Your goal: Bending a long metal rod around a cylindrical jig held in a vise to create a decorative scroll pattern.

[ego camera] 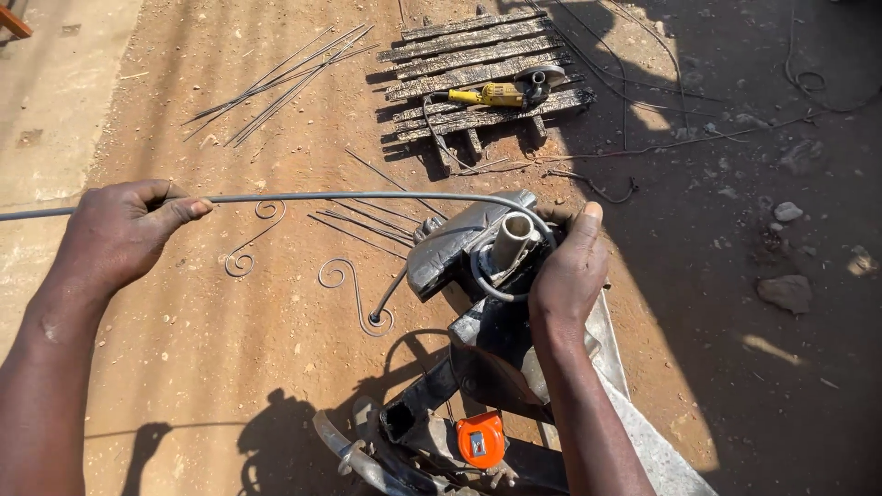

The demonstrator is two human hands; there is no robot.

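- While your left hand point(119, 234) clenches the thin grey steel rod point(303, 196), it arcs rightward to the worn metal bending jig point(459, 243).
- Your right hand point(570, 271) grips the rod's curled end against the pale upright pipe point(513, 241).
- Finished scroll pieces point(354, 294) lie on the dirt below the rod.
- Farther off, a yellow angle grinder point(501, 94) rests on a charred wooden pallet point(469, 55); an orange tape measure point(480, 439) sits near your right forearm.
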